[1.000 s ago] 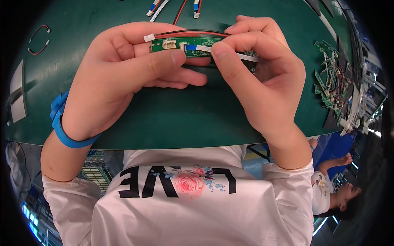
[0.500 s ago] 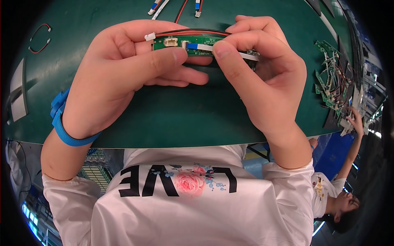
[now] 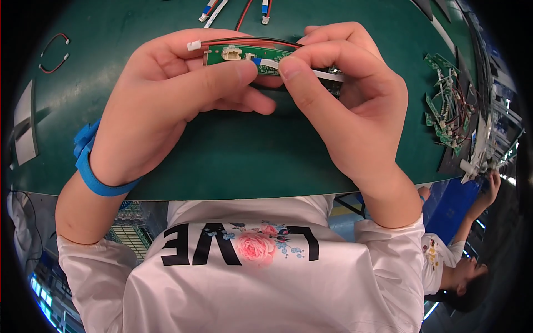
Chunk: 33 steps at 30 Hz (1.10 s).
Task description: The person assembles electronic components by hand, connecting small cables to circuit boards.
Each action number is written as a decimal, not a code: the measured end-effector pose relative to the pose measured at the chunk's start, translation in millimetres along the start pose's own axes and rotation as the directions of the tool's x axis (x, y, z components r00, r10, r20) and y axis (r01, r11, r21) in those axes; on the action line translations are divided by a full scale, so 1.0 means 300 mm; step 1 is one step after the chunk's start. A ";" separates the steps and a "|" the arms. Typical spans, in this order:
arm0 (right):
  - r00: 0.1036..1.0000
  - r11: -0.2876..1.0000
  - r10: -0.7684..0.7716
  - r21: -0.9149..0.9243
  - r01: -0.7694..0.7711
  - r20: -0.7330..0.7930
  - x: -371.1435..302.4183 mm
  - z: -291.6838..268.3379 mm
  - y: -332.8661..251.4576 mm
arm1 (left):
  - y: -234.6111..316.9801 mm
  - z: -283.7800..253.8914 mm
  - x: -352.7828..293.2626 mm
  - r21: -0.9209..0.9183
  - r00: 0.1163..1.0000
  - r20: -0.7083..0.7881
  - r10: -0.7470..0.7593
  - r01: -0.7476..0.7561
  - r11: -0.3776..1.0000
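A narrow green circuit board [image 3: 214, 54] is raised above the table between my hands. My left hand [image 3: 158, 91] is closed on its left part, thumb in front and fingers behind. My right hand [image 3: 355, 100] pinches a white flat ribbon cable [image 3: 327, 75] between thumb and forefinger. The ribbon's blue end lies at a small white connector beside my left thumb; whether it is seated I cannot tell. A cream socket [image 3: 232, 53] shows near the board's left end. Along the top edge run red and black wires [image 3: 250, 41], ending in a loose white plug [image 3: 194, 45].
Several boards with wires lie heaped [image 3: 448, 111] at the right of the green table [image 3: 255, 161]. A red-and-black cable [image 3: 47, 50] curls at the far left. More cables [image 3: 265, 12] lie beyond my hands. Another person's hand [image 3: 491, 188] is at the right edge.
Both hands and the board have shifted slightly left. My thumbs are closer together, covering more of the ribbon's blue end. The other person's hand has moved down and outward.
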State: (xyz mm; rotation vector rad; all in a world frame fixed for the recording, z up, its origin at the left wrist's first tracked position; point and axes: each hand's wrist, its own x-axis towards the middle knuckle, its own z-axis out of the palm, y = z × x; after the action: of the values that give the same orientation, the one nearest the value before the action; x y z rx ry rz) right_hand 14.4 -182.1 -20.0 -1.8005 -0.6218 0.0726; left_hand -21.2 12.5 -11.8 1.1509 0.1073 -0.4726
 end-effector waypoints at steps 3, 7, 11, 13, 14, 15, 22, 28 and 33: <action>0.999 0.999 0.040 -0.008 -0.040 0.011 0.004 0.007 -0.013 | -0.017 0.001 0.006 -0.008 0.998 -0.056 0.039 -0.039 0.999; 0.999 0.998 0.038 -0.047 -0.037 0.021 0.004 0.014 -0.023 | -0.014 -0.009 0.008 0.166 0.991 -0.069 0.115 -0.102 0.981; 0.995 0.989 -0.096 0.109 0.099 -0.030 0.016 0.021 -0.007 | -0.012 -0.001 -0.006 0.178 0.986 -0.079 0.147 -0.131 0.975; 0.987 0.976 -0.097 0.182 0.119 -0.129 0.027 0.023 -0.001 | -0.001 0.002 -0.003 0.201 0.985 -0.093 0.144 -0.123 0.972; 0.986 0.976 -0.103 0.177 0.126 -0.130 0.031 0.017 -0.014 | 0.005 0.003 -0.002 0.223 0.985 -0.110 0.133 -0.106 0.969; 0.992 0.971 0.016 0.239 0.014 -0.123 0.033 0.007 -0.035 | 0.014 -0.002 -0.004 0.225 0.984 -0.108 0.140 -0.113 0.968; 0.999 0.939 -0.042 0.343 0.033 0.017 0.049 -0.041 -0.022 | 0.012 -0.032 0.006 0.219 0.944 -0.174 0.282 -0.242 0.945; 0.984 0.988 -0.146 0.058 0.140 0.106 0.033 0.003 -0.070 | -0.017 0.014 0.007 0.334 0.838 -0.181 0.515 -0.440 0.834; 0.965 0.965 -0.256 -0.040 0.258 0.056 0.035 0.014 -0.080 | -0.004 0.027 -0.033 0.437 0.909 -0.043 0.414 -0.355 0.826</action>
State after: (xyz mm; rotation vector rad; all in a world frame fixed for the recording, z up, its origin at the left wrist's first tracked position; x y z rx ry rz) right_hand 12.8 -169.2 3.1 -1.7527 -0.8952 -0.0731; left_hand -31.7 7.9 -6.2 1.5894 -0.1183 -0.0472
